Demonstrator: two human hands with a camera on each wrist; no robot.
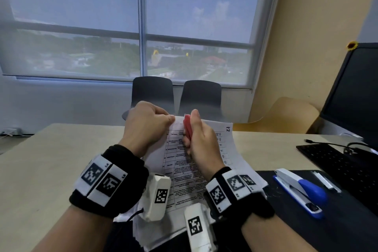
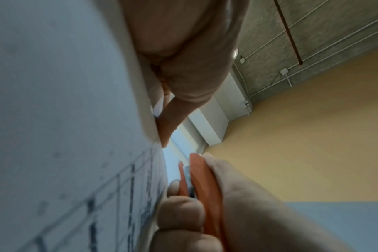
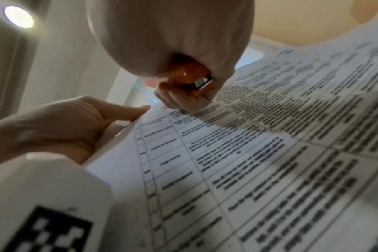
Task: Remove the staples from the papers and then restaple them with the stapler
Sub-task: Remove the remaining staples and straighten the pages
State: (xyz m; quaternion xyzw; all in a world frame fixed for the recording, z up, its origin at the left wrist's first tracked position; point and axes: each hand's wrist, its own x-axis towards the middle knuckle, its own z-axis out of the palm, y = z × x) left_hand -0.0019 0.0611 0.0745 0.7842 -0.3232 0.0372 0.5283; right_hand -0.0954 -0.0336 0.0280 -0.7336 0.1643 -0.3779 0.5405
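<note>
- Step in hand, as you judge it: staple removal, first half of the task. Restapling not begun.
- Papers (image 1: 182,165) sit centre frame in the head view, lifted off the table (image 1: 51,149), top edge raised toward the window.
- Your left hand (image 1: 146,122) pinches the upper left corner of the sheets, thumb and fingers closed on the paper edge.
- Your right hand (image 1: 199,141) is wrapped around the red staple remover (image 1: 187,129), thumb along its side; tool stands just right of the pinched corner, nose up near the top edge.
- Staple itself: not visible in any view. Whether the remover's teeth are under it, you cannot tell.
- Right wrist view shows metal at the tool's butt end inside the fist, fingers resting on the printed table.
- Next move likely calls for working the teeth under the staple at the corner while your left keeps the sheets taut; pull gently or the corner may tear.
- Stapler (image 1: 300,192), blue and white, lies untouched at lower right on the dark mat (image 1: 347,221), well apart from both hands.
- Containers: none in view; nowhere obvious for pulled staples.
</note>
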